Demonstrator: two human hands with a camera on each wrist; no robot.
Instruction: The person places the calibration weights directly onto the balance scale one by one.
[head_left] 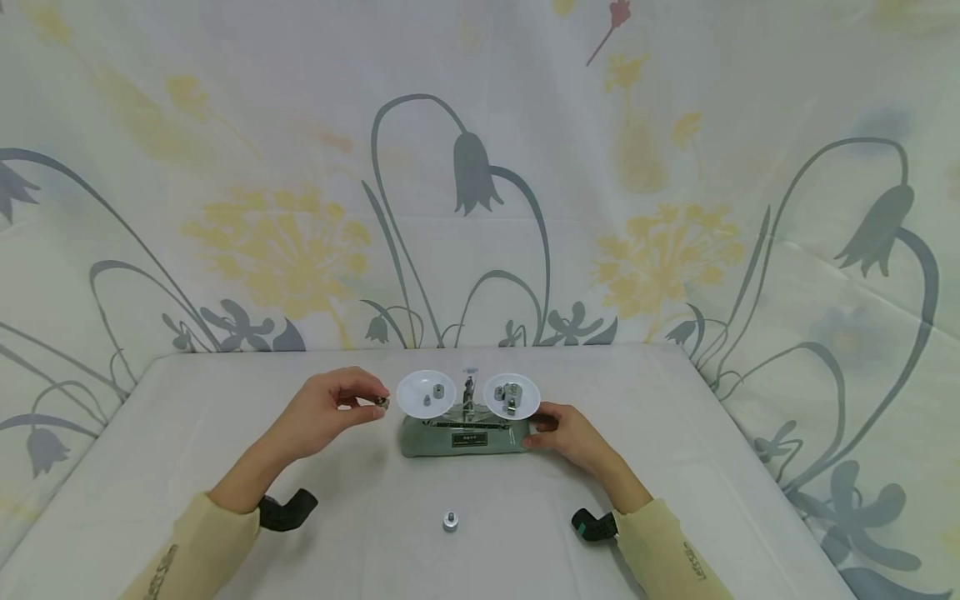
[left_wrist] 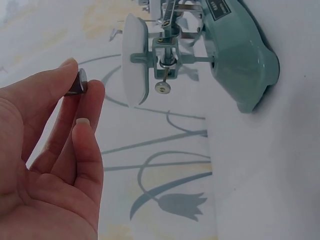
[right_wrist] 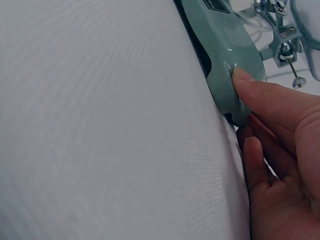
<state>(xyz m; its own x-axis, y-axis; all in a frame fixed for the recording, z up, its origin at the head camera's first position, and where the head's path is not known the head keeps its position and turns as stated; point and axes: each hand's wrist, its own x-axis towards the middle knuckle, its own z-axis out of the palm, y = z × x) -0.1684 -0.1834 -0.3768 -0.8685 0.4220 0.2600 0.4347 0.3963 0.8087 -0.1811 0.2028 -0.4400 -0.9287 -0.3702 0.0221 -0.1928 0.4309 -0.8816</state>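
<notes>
A green balance scale (head_left: pixel 427 437) stands on the white-covered table, with a white pan on each side. On the left pan (head_left: pixel 411 400) sit two small metal weights (head_left: pixel 438 390). Several metal weights (head_left: pixel 512 400) are grouped on the right pan (head_left: pixel 531 392). Just left of the left pan, my left hand (head_left: pixel 330 408) pinches a small metal weight (left_wrist: pixel 78 83) between thumb and fingers, held in the air. My right hand (head_left: pixel 568 432) grips the right end of the scale's base (right_wrist: pixel 230 65), thumb on its front face and fingers behind.
One more metal weight (head_left: pixel 450 522) stands on the table in front of the scale. The white table (head_left: pixel 360 533) meets a flower-printed cloth (head_left: pixel 480 250) at its back edge. Black wrist devices (head_left: pixel 288 510) are worn at both sleeves.
</notes>
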